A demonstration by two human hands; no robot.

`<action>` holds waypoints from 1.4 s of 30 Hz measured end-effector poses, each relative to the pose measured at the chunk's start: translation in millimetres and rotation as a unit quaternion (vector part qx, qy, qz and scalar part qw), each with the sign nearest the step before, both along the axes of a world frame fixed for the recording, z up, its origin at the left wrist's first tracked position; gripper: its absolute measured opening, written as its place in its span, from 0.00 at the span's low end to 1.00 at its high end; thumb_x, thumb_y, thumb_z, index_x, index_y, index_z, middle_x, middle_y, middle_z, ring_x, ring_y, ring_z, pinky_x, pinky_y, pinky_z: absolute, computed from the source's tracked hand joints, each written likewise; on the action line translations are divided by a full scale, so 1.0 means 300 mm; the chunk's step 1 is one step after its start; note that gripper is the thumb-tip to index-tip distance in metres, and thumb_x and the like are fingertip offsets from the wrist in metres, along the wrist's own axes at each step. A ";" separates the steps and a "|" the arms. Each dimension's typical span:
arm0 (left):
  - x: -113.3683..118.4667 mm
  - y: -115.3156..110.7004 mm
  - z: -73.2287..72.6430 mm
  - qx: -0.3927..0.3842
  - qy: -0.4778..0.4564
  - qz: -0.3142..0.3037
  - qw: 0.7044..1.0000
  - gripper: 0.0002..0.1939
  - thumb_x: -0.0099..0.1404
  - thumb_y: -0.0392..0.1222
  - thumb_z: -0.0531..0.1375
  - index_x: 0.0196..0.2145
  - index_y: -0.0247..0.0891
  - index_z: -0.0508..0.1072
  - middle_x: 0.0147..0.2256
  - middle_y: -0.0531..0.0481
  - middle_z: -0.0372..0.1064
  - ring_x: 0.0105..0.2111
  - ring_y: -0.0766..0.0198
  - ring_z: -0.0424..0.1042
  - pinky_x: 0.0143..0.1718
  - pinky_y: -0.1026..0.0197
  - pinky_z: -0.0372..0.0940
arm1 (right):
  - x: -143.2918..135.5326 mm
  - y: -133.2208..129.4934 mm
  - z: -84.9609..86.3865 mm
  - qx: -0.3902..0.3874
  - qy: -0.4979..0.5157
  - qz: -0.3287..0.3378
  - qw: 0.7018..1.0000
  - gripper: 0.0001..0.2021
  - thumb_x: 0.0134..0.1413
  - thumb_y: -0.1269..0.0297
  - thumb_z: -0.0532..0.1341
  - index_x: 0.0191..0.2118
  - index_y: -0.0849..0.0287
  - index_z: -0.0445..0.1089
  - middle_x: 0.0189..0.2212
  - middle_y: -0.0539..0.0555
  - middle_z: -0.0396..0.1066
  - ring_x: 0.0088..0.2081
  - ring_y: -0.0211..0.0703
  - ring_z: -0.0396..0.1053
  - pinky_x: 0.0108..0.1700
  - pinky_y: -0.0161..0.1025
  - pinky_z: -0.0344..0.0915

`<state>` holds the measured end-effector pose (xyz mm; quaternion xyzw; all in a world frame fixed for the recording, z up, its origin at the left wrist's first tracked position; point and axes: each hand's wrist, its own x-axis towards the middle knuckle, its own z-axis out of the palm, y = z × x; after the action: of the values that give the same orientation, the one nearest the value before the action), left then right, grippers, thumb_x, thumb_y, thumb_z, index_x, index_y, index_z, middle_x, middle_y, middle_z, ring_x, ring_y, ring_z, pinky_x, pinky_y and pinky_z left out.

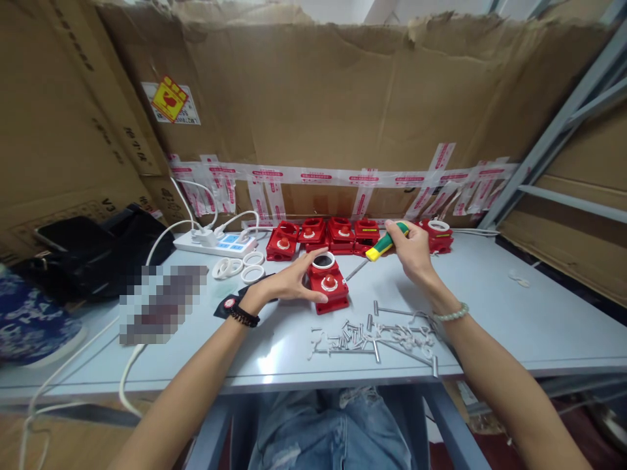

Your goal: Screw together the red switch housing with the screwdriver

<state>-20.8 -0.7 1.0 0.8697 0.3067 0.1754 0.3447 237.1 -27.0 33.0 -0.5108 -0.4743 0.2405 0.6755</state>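
A red housing (pixel 334 298) with a white ring (pixel 323 260) at its far end and a red knob (pixel 329 282) nearer me stands on the table. My left hand (pixel 294 281) grips it from the left, thumb along the near side and fingers by the ring. In my right hand (pixel 411 250) is a screwdriver (pixel 385 245) with a green and yellow handle. Its shaft slants down to the left, and the tip is at the housing's right side; whether it sits in a screw I cannot tell.
Several similar red housings (pixel 340 236) line the back, another (pixel 439 240) behind my right hand. Loose screws (pixel 350 335) and metal T-shaped rods (pixel 406 352) lie near the front edge. White rings (pixel 253 273) and a power strip (pixel 215 244) are at left; cardboard (pixel 313 98) walls the back.
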 end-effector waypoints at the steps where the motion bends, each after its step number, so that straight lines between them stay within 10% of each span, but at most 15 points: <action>1: 0.000 0.001 0.000 0.001 0.001 -0.001 1.000 0.52 0.50 0.53 0.67 0.64 0.45 0.43 0.66 0.42 0.39 0.64 0.48 0.43 0.62 0.45 0.46 | 0.003 0.007 -0.006 -0.010 0.004 0.003 1.000 0.17 0.42 0.51 0.65 0.25 0.60 0.65 0.16 0.44 0.61 0.17 0.35 0.65 0.17 0.35 0.69; 42: 0.001 0.005 -0.004 0.001 0.006 0.001 1.000 0.54 0.48 0.55 0.68 0.64 0.45 0.42 0.65 0.42 0.39 0.65 0.48 0.41 0.63 0.45 0.44 | -0.029 -0.032 0.016 0.034 -0.076 0.002 0.997 0.14 0.44 0.53 0.65 0.27 0.59 0.66 0.17 0.45 0.62 0.18 0.37 0.66 0.17 0.36 0.68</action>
<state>-20.5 0.7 -0.2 0.8708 0.3090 0.1710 0.3420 228.4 -36.7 37.7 -0.5035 -0.5331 0.1864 0.6539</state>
